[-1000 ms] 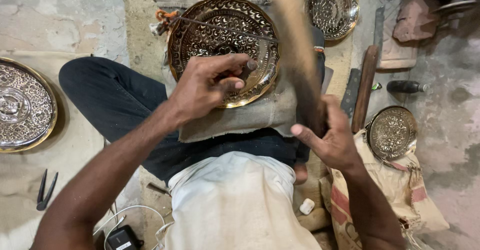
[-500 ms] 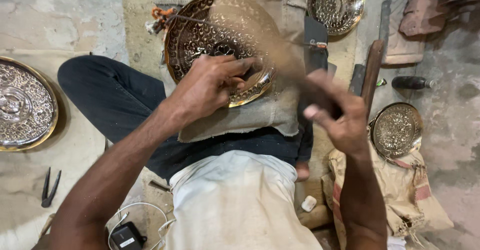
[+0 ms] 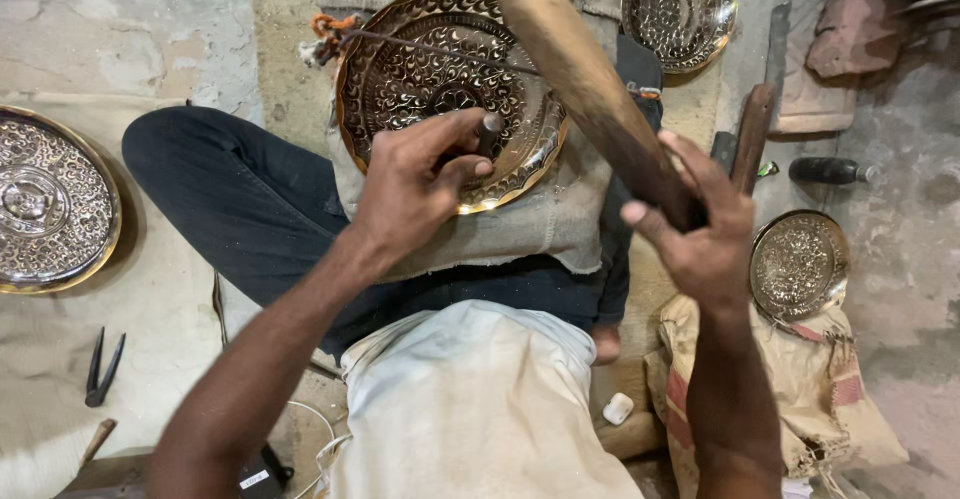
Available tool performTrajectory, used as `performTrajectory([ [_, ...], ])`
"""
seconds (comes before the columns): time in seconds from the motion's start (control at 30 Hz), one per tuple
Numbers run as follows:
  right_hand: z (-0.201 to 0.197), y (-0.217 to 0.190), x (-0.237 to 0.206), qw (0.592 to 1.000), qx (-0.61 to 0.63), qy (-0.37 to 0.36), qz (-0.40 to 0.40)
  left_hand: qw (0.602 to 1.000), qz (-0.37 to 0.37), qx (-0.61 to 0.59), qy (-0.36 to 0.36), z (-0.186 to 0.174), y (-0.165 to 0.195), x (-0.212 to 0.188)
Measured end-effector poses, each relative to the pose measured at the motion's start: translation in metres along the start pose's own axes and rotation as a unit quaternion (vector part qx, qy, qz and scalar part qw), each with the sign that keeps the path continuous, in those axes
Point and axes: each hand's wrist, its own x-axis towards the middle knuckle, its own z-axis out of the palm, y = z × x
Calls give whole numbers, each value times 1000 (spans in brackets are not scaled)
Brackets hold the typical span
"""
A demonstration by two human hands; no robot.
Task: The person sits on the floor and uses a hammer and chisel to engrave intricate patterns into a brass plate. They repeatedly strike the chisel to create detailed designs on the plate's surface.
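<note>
One view only: camera on my head, facing straight down, close over my lap, brass plate (image 3: 450, 99) and both hands; floor around.

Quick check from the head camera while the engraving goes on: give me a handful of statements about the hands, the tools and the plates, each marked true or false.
1. The left hand presses a small punch against the large engraved brass plate. True.
2. The right hand is empty. False: it grips a wooden mallet raised over the plate.
3. The large plate rests on cloth over the person's lap. True.
4. The pliers lie on the large plate. False: they lie on the floor mat at lower left.
5. A small brass plate sits on a sack at right. True.
</note>
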Motion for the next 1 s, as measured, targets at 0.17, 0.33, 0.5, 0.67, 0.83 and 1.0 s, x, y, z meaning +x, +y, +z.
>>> performTrajectory([
  [0.17, -4, 0, 36, 993, 84, 6, -82, 1000, 4, -14, 16, 0, -1, -6],
  [0.33, -10, -12, 62, 982, 91, -133, -99, 999, 5, -35, 24, -1, 0, -6],
  [0.5, -6, -30, 64, 980, 68, -128, -135, 999, -30, -38, 18, -1, 1, -6],
  [0.67, -4, -40, 69, 996, 40, -60, -60, 999, -7, -11, 31, 0, -1, -5],
  [0.83, -5, -44, 70, 985, 31, -119, -117, 1000, -4, -2, 31, 1, -7, -7],
  [1.0, -6, -40, 69, 981, 10, -164, -99, 1000, -8, -11, 26, 4, -12, -8],
])
